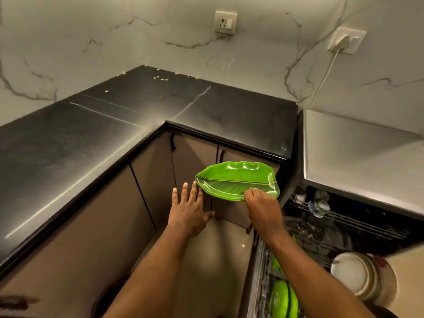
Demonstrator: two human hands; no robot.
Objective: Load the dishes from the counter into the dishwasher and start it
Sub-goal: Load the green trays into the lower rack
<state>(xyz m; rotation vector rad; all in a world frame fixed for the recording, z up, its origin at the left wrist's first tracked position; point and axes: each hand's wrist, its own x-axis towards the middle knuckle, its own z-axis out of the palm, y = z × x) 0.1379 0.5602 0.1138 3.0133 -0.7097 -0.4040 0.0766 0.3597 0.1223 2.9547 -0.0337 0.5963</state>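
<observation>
I noted the right hand (261, 207) gripping the near rim of the green leaf-shaped plastic plate (234, 180), airborne, long axis left-right. The left hand (189, 210) was released beside its tip. The dishwasher rack (358, 222) lay rightward, nearer the right hand.

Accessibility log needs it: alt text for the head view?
A person's right hand holds a green leaf-shaped plastic plate by its near rim, beside an open dishwasher whose wire racks carry green plates and white plates. The open left hand hovers next to the plate, below a black stone corner counter.
</observation>
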